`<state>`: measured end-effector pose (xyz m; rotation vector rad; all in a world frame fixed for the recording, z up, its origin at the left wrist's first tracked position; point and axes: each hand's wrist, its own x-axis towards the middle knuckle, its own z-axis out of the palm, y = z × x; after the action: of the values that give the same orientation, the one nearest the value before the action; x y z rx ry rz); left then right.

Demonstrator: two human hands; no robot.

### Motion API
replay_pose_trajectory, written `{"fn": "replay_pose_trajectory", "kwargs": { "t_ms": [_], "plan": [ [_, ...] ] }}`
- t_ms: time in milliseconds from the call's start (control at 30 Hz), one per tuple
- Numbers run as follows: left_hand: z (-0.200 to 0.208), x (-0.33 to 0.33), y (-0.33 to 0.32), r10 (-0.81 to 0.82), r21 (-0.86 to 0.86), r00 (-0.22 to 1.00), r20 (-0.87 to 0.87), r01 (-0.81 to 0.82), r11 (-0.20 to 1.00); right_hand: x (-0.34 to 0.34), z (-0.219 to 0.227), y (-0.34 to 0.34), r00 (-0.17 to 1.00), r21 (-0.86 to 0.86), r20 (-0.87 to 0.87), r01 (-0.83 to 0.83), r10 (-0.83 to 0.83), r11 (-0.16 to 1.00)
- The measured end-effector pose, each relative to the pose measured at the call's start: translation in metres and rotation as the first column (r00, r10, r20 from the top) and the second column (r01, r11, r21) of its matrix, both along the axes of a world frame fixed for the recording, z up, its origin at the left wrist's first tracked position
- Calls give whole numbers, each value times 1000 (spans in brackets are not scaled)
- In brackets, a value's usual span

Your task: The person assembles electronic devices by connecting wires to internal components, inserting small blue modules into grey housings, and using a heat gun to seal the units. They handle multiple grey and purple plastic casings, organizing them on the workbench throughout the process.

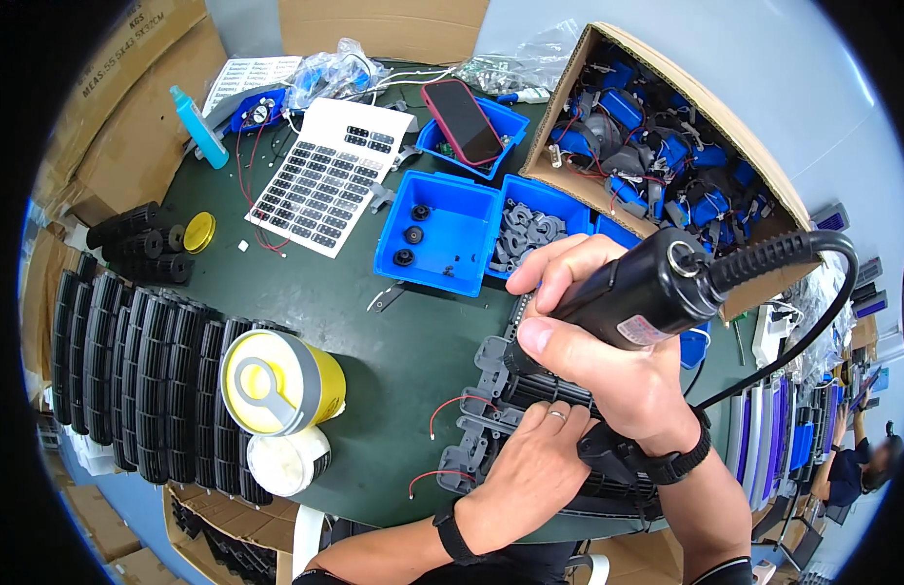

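My right hand (623,375) is wrapped round a black corded electric screwdriver (657,288), which tilts down to the left. The screwdriver's lower end is over a black fan assembly (540,390) with grey end brackets (489,366). My left hand (530,478) lies just below it, fingers bent over the assembly and gripping it, their tips partly hidden. Beside that hand is another grey bracket (457,468) with a red wire. The screwdriver's tip is hidden behind my right hand and the tool's body.
Blue bins (437,278) with small parts and a phone (462,122) stand beyond my hands. A carton (569,58) of blue-and-grey units is at the far right. Black fan rollers (150,390), a yellow-lidded cup (276,385) and a white jar (288,463) stand left. Another person (852,468) is at the right.
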<state>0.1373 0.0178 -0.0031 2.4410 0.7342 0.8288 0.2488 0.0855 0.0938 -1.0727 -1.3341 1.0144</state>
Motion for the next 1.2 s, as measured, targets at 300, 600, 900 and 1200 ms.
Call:
{"fn": "replay_pose_trajectory", "kwargs": {
  "t_ms": [300,600,900,1200],
  "plan": [
    [-6,2,2,-35,11,999,13,35,999,1,1,2,995,15,20,-101,100,995],
    [15,-2,4,-72,-21,981,-182,69,997,19,14,9,988,144,-52,-136,145,980],
    [12,2,5,-77,-98,983,-167,61,993,31,-17,31,993,14,-105,62,-61,998],
    [10,2,6,-78,-87,987,-139,66,994,28,-22,38,991,-64,-103,81,-88,995]
  ]
}}
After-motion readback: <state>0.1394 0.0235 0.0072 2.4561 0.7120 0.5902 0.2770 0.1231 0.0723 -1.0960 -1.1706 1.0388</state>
